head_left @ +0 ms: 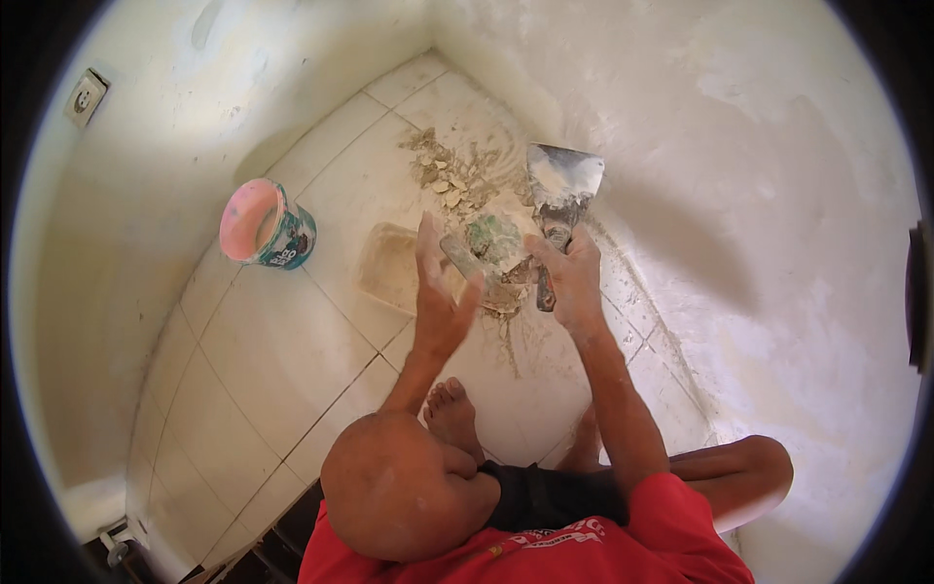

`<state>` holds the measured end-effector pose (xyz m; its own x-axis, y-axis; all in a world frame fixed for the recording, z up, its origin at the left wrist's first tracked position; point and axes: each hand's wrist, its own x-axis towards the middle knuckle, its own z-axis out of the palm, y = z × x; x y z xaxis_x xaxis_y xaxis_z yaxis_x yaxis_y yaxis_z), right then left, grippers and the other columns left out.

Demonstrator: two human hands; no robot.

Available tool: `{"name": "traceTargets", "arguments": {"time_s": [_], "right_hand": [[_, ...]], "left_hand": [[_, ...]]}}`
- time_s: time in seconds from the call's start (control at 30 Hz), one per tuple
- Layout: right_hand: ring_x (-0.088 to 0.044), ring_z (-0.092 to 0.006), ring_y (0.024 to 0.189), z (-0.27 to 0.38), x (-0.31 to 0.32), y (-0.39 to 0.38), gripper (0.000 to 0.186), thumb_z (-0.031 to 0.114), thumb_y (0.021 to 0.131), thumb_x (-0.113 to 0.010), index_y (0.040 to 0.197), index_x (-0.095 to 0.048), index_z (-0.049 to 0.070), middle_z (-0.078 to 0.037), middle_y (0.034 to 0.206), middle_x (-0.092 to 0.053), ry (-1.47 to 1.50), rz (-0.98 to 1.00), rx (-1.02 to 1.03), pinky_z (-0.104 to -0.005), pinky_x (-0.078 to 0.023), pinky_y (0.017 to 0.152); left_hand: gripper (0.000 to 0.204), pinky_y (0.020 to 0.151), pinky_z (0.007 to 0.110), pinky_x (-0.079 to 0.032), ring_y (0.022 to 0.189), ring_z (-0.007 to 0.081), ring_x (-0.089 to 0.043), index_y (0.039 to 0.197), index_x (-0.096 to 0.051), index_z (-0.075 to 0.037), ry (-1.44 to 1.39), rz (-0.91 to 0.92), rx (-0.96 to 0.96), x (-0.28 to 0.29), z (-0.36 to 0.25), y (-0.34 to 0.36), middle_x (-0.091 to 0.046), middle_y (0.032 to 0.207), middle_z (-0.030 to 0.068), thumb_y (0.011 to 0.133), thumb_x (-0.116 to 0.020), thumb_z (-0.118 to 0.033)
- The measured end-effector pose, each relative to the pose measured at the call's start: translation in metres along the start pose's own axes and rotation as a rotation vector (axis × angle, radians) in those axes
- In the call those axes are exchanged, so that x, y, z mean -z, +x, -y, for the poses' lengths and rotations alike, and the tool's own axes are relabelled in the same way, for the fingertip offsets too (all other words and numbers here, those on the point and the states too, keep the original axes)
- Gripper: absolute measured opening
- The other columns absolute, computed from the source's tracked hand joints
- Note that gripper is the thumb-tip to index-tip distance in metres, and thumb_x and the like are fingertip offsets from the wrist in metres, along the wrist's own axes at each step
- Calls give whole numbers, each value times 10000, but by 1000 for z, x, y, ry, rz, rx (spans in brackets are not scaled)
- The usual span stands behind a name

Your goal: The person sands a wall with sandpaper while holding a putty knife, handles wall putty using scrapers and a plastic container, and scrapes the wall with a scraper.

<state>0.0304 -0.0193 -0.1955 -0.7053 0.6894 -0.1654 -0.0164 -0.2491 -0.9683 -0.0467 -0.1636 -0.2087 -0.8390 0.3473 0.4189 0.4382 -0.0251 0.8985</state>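
My right hand (572, 277) is closed around the dark handle of a putty knife (566, 175). Its wide metal blade points away from me and carries white filler. Left of it, my left hand (443, 307) is raised with fingers and thumb spread. A short grey bar-like piece (462, 258) shows between that thumb and the fingers; whether they touch it is hard to see. Just beyond lies a filler-smeared thing with a green patch (494, 240), partly hidden by my hands. Beside my left fingers sits a shallow pale tray (379, 268) with a dusty bottom.
Broken plaster flakes and dust (448, 170) lie on the tiled floor (282, 380) toward the corner. A green bucket with a pink inside (277, 234) stands at the left. Walls close in on both sides; the left one has a socket (88, 97). My bare foot (452, 419) is close to my left forearm.
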Motion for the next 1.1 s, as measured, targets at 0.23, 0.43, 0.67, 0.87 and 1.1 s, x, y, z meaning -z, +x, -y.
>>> {"name": "traceTargets", "arguments": {"time_s": [0.23, 0.43, 0.67, 0.87, 1.1], "right_hand": [[-558, -88, 581, 11, 18, 11, 293, 270, 961, -601, 1072, -556, 2, -55, 820, -614, -247, -60, -126, -236, -476, 494], [-481, -78, 472, 12, -10, -37, 262, 306, 997, -521, 996, -523, 43, -45, 734, -582, 299, 192, -406, -254, -441, 389], [-460, -55, 466, -5, -18, -18, 217, 269, 1018, -489, 1023, -526, 55, 14, 681, -532, 712, 303, -539, -228, -405, 374], [-456, -41, 480, -8, -7, -9, 182, 253, 1019, -476, 1045, -505, 75, 24, 699, -518, 660, 172, -557, -219, -398, 369], [-459, -45, 478, -4, 9, -9, 172, 243, 1030, -441, 960, -484, 91, 20, 703, -525, 740, 254, -466, -222, -424, 371]], "left_hand": [[491, 570, 298, -598, 781, 175, -684, 1327, -424, 132, -447, 393, 724, 14, 38, 30, -658, 1035, 149, 961, -607, -140], [279, 672, 295, -585, 801, 188, -678, 1147, -529, 88, -311, 281, 604, -17, 62, 15, -667, 967, 119, 970, -589, -119], [124, 535, 439, -433, 599, 403, -604, 997, -514, 5, 253, 212, 180, -22, 64, -7, -590, 650, 214, 979, -540, -114], [161, 534, 436, -433, 582, 381, -606, 1003, -529, -6, 281, 251, 242, -20, 51, 3, -587, 640, 201, 990, -549, -166], [177, 555, 445, -438, 598, 388, -603, 1016, -533, -11, 256, 214, 203, -33, 57, -7, -586, 648, 201, 999, -528, -187]]}}
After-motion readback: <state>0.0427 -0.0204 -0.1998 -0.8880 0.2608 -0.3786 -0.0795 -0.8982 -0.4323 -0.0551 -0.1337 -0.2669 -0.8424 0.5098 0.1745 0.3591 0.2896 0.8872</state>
